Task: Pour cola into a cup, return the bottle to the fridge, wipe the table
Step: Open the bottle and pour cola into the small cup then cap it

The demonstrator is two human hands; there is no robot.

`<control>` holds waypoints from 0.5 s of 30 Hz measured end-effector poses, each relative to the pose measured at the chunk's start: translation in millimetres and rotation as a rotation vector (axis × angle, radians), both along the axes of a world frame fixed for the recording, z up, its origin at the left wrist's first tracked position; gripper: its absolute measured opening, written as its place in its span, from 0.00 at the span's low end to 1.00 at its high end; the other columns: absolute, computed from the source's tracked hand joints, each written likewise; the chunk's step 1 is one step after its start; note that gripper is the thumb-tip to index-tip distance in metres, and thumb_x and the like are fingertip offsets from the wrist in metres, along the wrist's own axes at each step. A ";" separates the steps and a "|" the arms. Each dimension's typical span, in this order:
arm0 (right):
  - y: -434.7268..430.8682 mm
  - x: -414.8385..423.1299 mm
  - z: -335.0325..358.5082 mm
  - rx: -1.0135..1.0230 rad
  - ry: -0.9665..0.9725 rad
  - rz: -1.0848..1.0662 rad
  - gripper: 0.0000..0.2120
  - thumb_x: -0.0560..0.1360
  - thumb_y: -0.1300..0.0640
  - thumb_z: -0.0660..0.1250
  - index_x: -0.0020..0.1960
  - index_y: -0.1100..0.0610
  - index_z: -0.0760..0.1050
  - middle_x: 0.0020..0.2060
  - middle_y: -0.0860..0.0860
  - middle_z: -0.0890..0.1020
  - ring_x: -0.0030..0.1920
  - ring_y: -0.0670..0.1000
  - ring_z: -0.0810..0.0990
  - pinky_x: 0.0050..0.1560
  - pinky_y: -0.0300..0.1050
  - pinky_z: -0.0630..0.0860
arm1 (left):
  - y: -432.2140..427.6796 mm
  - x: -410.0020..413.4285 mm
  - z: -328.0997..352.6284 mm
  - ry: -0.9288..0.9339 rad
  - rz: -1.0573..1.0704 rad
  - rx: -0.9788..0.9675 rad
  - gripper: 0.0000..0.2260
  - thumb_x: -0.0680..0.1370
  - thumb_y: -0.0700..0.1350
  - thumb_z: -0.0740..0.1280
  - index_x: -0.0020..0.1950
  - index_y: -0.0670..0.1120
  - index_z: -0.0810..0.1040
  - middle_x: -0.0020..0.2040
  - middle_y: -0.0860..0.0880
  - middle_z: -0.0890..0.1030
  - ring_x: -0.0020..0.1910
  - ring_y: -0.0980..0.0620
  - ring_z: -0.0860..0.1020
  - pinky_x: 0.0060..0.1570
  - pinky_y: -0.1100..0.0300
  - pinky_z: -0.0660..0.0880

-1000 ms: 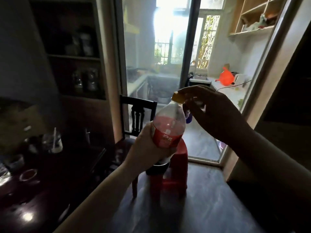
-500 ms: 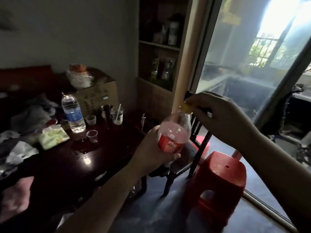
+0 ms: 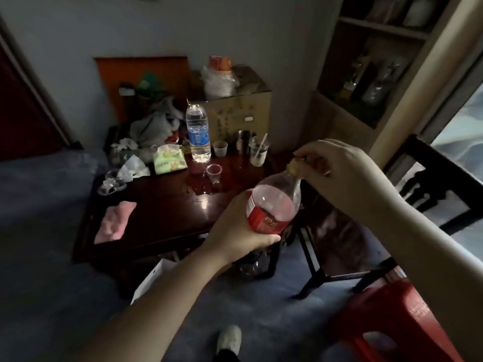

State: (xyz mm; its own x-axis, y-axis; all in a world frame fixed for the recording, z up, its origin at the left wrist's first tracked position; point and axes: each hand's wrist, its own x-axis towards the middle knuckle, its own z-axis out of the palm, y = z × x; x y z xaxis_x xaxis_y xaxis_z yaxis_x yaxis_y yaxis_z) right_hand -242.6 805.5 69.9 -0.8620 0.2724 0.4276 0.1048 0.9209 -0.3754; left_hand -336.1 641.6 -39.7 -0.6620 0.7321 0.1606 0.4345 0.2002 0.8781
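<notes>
The room is dark, so many things are hard to see. The bottom half of the cola bottle (image 3: 274, 205) is hidden behind the left hand (image 3: 243, 231), which wraps around its red label. The right hand (image 3: 337, 168) pinches the yellowish cap (image 3: 293, 167) on top. Its fingers cover most of the cap, so I cannot tell if the cap is tight or loose. The bottle leans to the right, up in the air over the near right corner of the dark wooden table (image 3: 162, 210). That corner is hidden by the left hand.

The far left corner of the tabletop holds a heap of bags and paper that I cannot make out. A red stool (image 3: 392, 322) and a white shoe (image 3: 230, 338) are cut off at the bottom of the picture.

The red label has small white writing, too blurry to read. The water bottle (image 3: 198, 131) by the far edge has a blue label, and its words are too small as well. The cardboard box (image 3: 240, 116) at the far right corner has faint marks that I cannot read.

A clear plastic cup (image 3: 214, 173) stands near the middle of the tabletop, with a wet puddle (image 3: 201, 188) just beside it. A pink cloth (image 3: 115, 222) lies at the near left corner.
</notes>
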 end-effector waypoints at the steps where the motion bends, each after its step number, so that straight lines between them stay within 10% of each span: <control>1: 2.9 -10.3 -2.7 -0.007 -0.009 0.006 0.14 0.72 0.43 0.65 0.50 0.50 0.80 0.43 0.45 0.80 0.42 0.45 0.77 0.44 0.41 0.74 | 1.8 -9.0 -4.1 0.007 0.016 -0.011 0.30 0.61 0.45 0.81 0.56 0.63 0.72 0.52 0.61 0.79 0.54 0.67 0.77 0.54 0.71 0.72; 4: 11.5 -42.7 -11.8 -0.019 -0.071 0.014 0.13 0.72 0.41 0.63 0.48 0.48 0.79 0.40 0.43 0.79 0.40 0.44 0.76 0.42 0.42 0.74 | 9.1 -38.4 -15.8 0.079 0.055 -0.042 0.35 0.60 0.53 0.80 0.64 0.58 0.69 0.58 0.59 0.78 0.59 0.60 0.76 0.61 0.54 0.73; 15: 41.5 -198.0 -17.7 -0.004 -0.134 0.081 0.09 0.74 0.43 0.64 0.45 0.48 0.73 0.36 0.40 0.73 0.37 0.42 0.72 0.35 0.33 0.65 | 40.0 -180.3 -33.0 -0.008 0.073 -0.017 0.36 0.62 0.49 0.81 0.66 0.56 0.69 0.57 0.58 0.78 0.56 0.64 0.77 0.57 0.65 0.74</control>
